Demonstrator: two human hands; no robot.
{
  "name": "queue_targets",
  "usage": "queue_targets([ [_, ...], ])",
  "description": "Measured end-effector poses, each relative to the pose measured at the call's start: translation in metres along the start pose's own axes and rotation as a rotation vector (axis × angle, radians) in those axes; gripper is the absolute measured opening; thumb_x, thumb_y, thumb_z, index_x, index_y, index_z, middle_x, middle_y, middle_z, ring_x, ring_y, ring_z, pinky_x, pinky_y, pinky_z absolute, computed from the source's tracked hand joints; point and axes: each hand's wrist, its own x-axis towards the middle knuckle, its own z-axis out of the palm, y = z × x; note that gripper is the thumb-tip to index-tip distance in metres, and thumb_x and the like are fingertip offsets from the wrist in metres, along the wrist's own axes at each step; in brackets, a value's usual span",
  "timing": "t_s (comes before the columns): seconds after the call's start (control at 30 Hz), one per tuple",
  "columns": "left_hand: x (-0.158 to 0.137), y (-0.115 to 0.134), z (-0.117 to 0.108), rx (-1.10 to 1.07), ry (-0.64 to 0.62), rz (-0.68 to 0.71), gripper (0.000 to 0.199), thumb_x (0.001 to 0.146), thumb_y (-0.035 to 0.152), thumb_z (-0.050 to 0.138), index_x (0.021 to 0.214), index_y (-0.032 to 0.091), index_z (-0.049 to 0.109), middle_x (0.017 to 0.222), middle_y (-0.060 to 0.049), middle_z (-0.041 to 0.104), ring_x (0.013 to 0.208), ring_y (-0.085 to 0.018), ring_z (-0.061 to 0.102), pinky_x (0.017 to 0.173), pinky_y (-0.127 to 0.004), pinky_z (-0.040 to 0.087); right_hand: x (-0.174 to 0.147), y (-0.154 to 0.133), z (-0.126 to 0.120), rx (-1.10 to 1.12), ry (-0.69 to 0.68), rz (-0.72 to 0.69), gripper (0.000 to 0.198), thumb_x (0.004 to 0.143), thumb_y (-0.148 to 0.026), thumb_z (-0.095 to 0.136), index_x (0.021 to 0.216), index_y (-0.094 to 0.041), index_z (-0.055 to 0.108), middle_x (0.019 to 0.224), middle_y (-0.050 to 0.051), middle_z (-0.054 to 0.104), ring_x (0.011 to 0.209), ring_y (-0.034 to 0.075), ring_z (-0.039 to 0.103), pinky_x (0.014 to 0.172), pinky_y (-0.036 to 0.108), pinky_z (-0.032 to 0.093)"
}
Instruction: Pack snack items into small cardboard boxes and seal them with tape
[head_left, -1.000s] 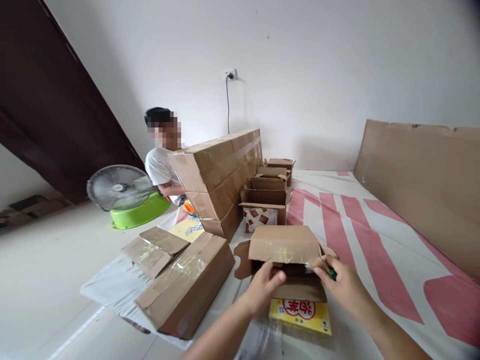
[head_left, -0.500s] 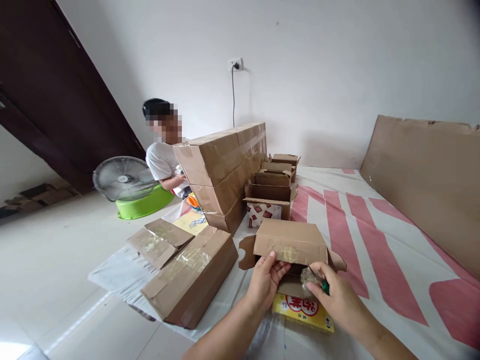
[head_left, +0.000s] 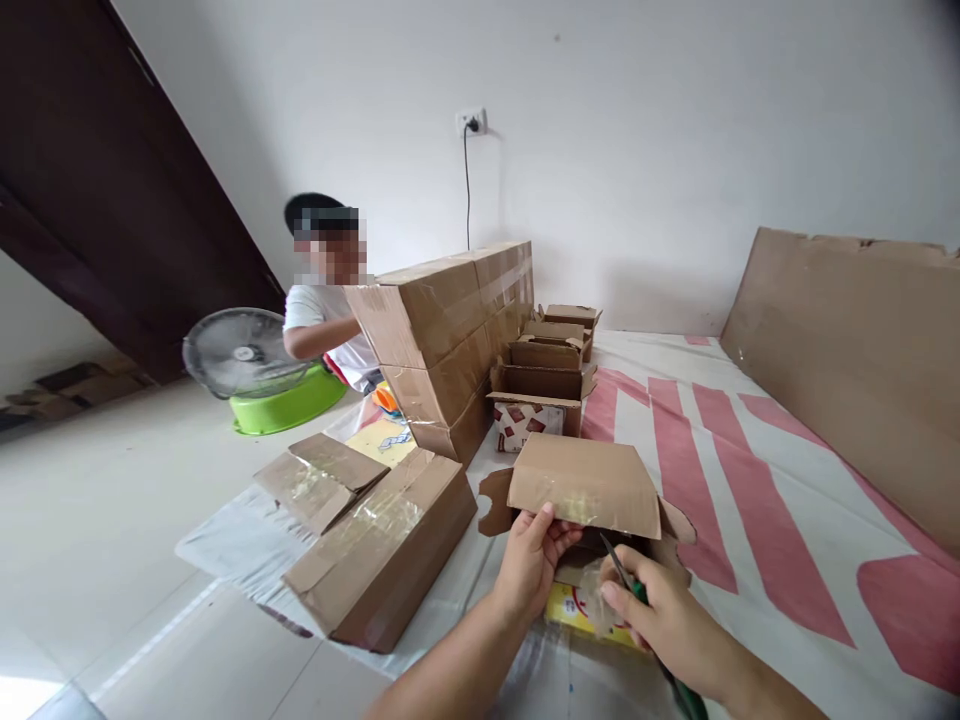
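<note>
In front of me a small cardboard box (head_left: 585,465) stands with its lid flap raised and its side flaps spread. My left hand (head_left: 534,560) pinches the flap's front edge, thumb on top and fingers beneath. With my right hand (head_left: 652,610) I grip green-handled scissors (head_left: 640,591), their dark point up near the flap. Crumpled clear tape (head_left: 598,597) hangs by the right fingers. Below the box's mouth lies a yellow packet (head_left: 564,606) with red lettering, partly covered by the right hand and the tape.
Taped cartons (head_left: 442,320) are stacked beyond, with open boxes (head_left: 541,385) in a row beside them. To the left lie a long closed box (head_left: 382,560) and a flatter one (head_left: 322,480). A person (head_left: 330,330) sits behind the stack, near a fan (head_left: 247,352).
My right hand has turned and dropped slightly, so the scissors' blade and handle now show. The tape has moved lower. My left hand keeps its hold. The other person's arm has risen towards the stack.
</note>
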Motion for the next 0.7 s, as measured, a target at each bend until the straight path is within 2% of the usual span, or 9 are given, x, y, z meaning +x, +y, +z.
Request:
queue_targets([
  [0.1, -0.001, -0.001, -0.001, 0.02, -0.001, -0.011, 0.034, 0.072, 0.035, 0.079, 0.089, 0.01, 0.063, 0.075, -0.007, 0.071, 0.068, -0.015, 0.067, 0.068, -0.026, 0.056, 0.008, 0.007, 0.008, 0.555, -0.174, 0.148, 0.04, 0.079, -0.057, 0.063, 0.082, -0.021, 0.044, 0.059, -0.008, 0.044, 0.045, 0.006, 0.036, 0.044, 0.02, 0.03],
  [0.2, -0.002, 0.0, -0.002, 0.029, 0.006, -0.008, 0.034, 0.071, 0.035, 0.079, 0.088, 0.01, 0.063, 0.074, -0.007, 0.071, 0.068, -0.015, 0.068, 0.067, -0.026, 0.056, 0.017, 0.019, 0.013, 0.848, -0.214, 0.202, 0.046, 0.07, -0.052, 0.075, 0.078, -0.02, 0.044, 0.059, -0.008, 0.047, 0.044, 0.003, 0.035, 0.041, 0.017, 0.027],
  [0.37, -0.004, 0.002, -0.004, 0.052, -0.006, -0.002, 0.033, 0.071, 0.036, 0.079, 0.085, 0.01, 0.063, 0.072, -0.006, 0.07, 0.066, -0.014, 0.067, 0.066, -0.026, 0.056, 0.026, 0.031, 0.013, 0.991, -0.288, 0.25, 0.044, 0.07, -0.044, 0.079, 0.071, -0.018, 0.044, 0.058, -0.007, 0.047, 0.043, 0.002, 0.034, 0.04, 0.016, 0.026],
  [0.57, -0.001, 0.002, -0.006, 0.086, 0.024, -0.011, 0.035, 0.068, 0.039, 0.08, 0.076, 0.01, 0.062, 0.064, -0.006, 0.069, 0.06, -0.013, 0.066, 0.06, -0.023, 0.055, 0.028, 0.035, 0.013, 1.002, -0.386, 0.211, 0.039, 0.075, -0.041, 0.076, 0.067, -0.017, 0.047, 0.054, -0.007, 0.045, 0.041, 0.002, 0.032, 0.038, 0.016, 0.026],
  [0.7, 0.0, 0.003, -0.007, 0.085, 0.032, -0.021, 0.036, 0.066, 0.038, 0.081, 0.077, 0.01, 0.062, 0.065, -0.006, 0.069, 0.059, -0.012, 0.065, 0.057, -0.021, 0.054, 0.027, 0.038, 0.013, 1.024, -0.438, 0.21, 0.038, 0.076, -0.04, 0.076, 0.067, -0.017, 0.046, 0.054, -0.007, 0.044, 0.041, 0.002, 0.031, 0.038, 0.016, 0.025],
])
